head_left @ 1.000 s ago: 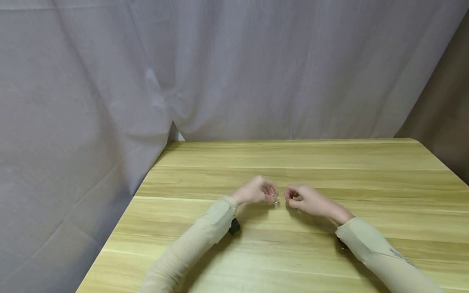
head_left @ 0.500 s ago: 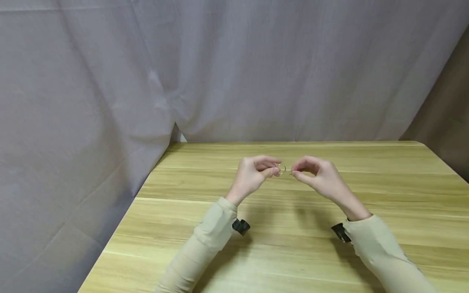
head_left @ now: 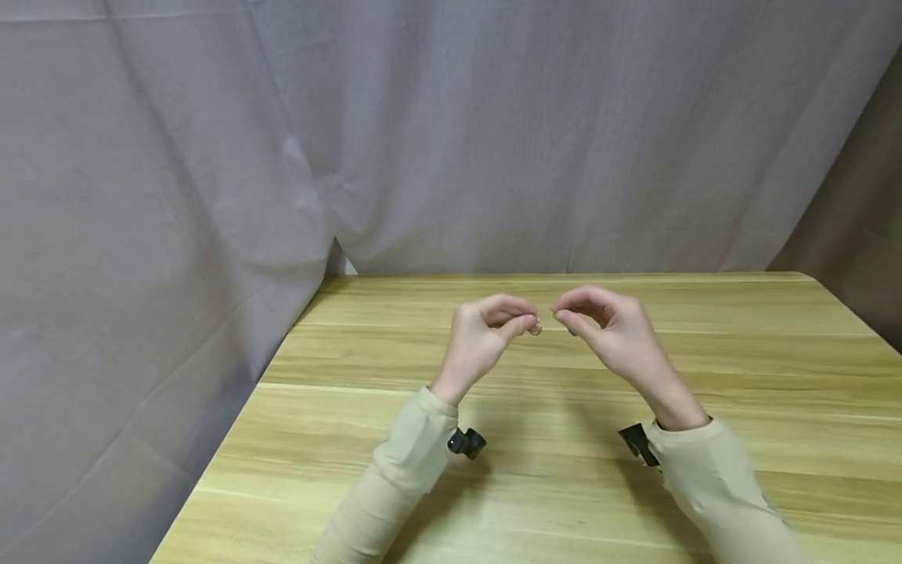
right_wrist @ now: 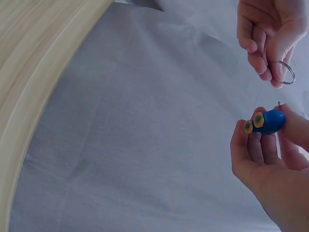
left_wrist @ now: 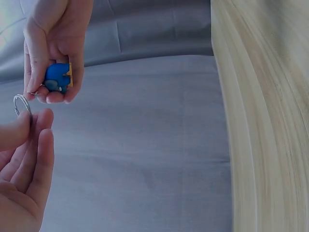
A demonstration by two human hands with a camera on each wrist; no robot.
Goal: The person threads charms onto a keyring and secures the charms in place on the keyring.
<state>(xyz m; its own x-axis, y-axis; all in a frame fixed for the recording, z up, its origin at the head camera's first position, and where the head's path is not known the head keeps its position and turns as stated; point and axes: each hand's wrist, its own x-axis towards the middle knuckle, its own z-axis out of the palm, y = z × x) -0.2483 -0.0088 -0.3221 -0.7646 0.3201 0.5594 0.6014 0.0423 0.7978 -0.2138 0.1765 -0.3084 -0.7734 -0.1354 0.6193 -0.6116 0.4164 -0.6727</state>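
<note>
My left hand [head_left: 479, 337] pinches a thin silver key ring [left_wrist: 21, 104] between thumb and fingertips, and most of the ring stands out past them. My right hand [head_left: 613, 329] holds a small blue figurine charm [right_wrist: 271, 122] with yellow-orange parts. A little metal eyelet [right_wrist: 279, 104] sticks out of the charm at the right thumb and fingertip. In the right wrist view the key ring [right_wrist: 288, 72] is apart from the eyelet, a short gap between them. Both hands are raised above the table, fingertips facing each other. In the head view the charm is mostly hidden behind the right fingers.
Below the hands lies a light wood-grain table [head_left: 535, 501]. Grey curtains [head_left: 451, 133] hang behind it and along its left side. A small black camera [head_left: 467, 443] sits at the left wrist, another black camera [head_left: 638, 445] at the right.
Both hands have risen from near the tabletop and moved farther forward, still holding the key ring and the charm. Over the last half second they shifted only slightly, and the ring turned.
</note>
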